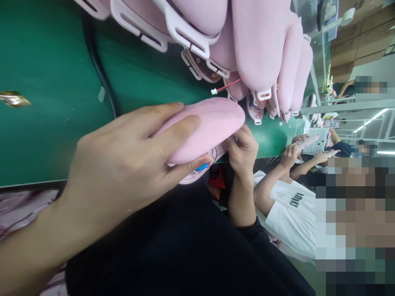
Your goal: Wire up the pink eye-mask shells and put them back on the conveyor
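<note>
A pink oval plastic shell [206, 127] is in both hands over the table's front edge. Beneath it, a paler pink lower housing [193, 177] shows through a gap, with thin wires and a blue part [202, 167] inside. My left hand [129, 152] is closed around the shell, its fingers over the top and its thumb by the blue part. At the far end, my right hand [243, 152] grips the edge of the housing with bent fingers. Its fingertips are partly hidden behind the shell.
Similar pink shells [259, 45] with slotted tabs are piled across the green table [46, 135]. A red wire with a white connector [214, 91] sticks out. A black cable [100, 70] and a gold scrap [15, 99] lie leftward. Co-workers sit at right, one in a white shirt [290, 205].
</note>
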{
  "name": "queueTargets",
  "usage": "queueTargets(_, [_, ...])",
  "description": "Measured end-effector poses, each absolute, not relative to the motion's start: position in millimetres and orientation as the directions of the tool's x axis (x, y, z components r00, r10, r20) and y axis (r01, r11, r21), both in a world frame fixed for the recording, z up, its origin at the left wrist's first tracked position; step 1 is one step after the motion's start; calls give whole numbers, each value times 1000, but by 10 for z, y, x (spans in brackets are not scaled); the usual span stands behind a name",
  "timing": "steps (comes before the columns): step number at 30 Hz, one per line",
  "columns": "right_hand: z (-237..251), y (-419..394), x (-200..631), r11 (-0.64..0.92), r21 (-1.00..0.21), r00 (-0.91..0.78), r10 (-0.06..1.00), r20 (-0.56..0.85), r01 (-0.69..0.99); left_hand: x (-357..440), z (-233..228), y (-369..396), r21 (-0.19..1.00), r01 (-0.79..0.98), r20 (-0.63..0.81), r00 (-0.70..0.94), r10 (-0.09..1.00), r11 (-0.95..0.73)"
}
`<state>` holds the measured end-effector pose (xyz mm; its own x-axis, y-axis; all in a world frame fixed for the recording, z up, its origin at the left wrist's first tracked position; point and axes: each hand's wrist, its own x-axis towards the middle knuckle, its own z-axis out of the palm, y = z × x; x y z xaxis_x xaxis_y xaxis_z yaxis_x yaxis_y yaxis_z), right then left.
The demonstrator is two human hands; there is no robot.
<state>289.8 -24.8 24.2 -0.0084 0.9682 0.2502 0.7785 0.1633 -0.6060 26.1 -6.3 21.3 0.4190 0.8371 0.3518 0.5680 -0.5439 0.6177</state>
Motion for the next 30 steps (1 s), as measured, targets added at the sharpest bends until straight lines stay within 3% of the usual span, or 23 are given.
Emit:
queueTargets(9, [237,-221,2916,153,-612,-4,971,238,776,272,197,-44,595,560,416,400,817,-577])
queueTargets(22, [328,-240,2843,167,-605,-22,970,240,779,259,157,-29,622,557,387,391,835,-550])
queueTargets(30, [341,-232,2802,187,-486,-52,959,278,854,257,169,-29,614,566,390,389,835,-550])
